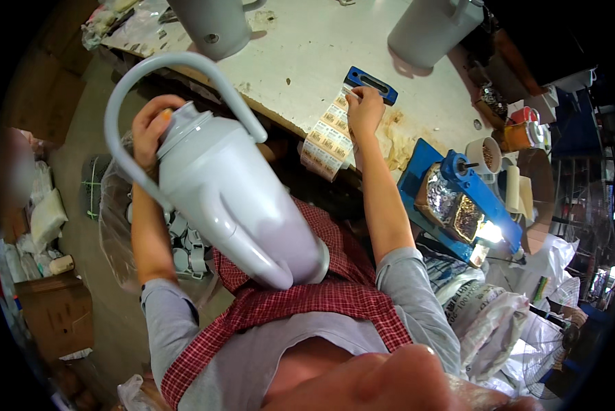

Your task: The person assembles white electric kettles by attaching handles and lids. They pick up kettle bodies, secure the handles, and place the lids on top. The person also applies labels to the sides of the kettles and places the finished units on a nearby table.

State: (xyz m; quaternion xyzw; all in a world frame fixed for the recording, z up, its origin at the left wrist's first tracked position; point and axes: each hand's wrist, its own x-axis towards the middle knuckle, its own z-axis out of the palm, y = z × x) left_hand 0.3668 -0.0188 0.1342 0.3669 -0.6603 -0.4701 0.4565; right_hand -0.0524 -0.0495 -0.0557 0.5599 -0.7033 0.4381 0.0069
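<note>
Worktable [307, 61] | jug [232, 188] — in left hand [151, 133] | labels [329, 137] — at right hand [367, 113], apparently touching

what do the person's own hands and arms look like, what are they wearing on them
The left hand and right hand wear no gloves; a small orange spot shows on a left fingertip, polish or tape, I can't tell. The forearms are uncovered below short grey sleeves. I see no watch or bracelet.
</note>
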